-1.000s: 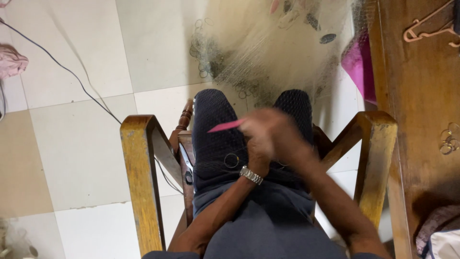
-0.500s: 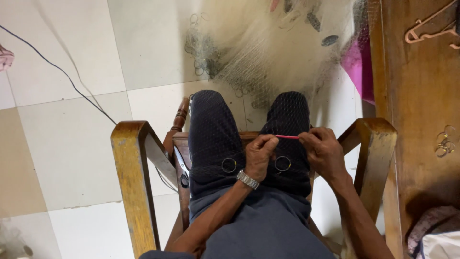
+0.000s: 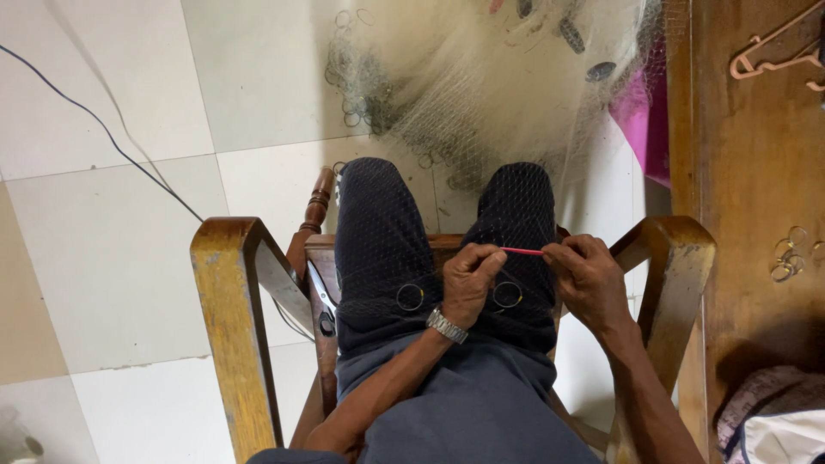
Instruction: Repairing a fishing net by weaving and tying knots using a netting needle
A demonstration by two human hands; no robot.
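I sit in a wooden armchair [image 3: 228, 283] with a fine fishing net [image 3: 481, 94] draped over my knees and trailing onto the floor ahead. My left hand [image 3: 471, 277], with a metal watch on its wrist, pinches one end of a thin red netting needle [image 3: 522, 251]. My right hand [image 3: 586, 277] pinches the other end. Both hands rest on my right thigh, close together. Two metal rings [image 3: 410, 297] of the net lie on my lap beside the hands.
Scissors [image 3: 322, 301] lie on the chair seat by my left thigh. A wooden table [image 3: 756, 198] stands at the right with a pink hanger [image 3: 773, 56] and loose rings [image 3: 791, 258]. A dark cable [image 3: 112, 137] crosses the tiled floor. Pink cloth [image 3: 644, 129] lies near the table.
A second ago my hands were raised and blurred, swinging the red needle. They have come down onto my right thigh and now hold the needle still between them.
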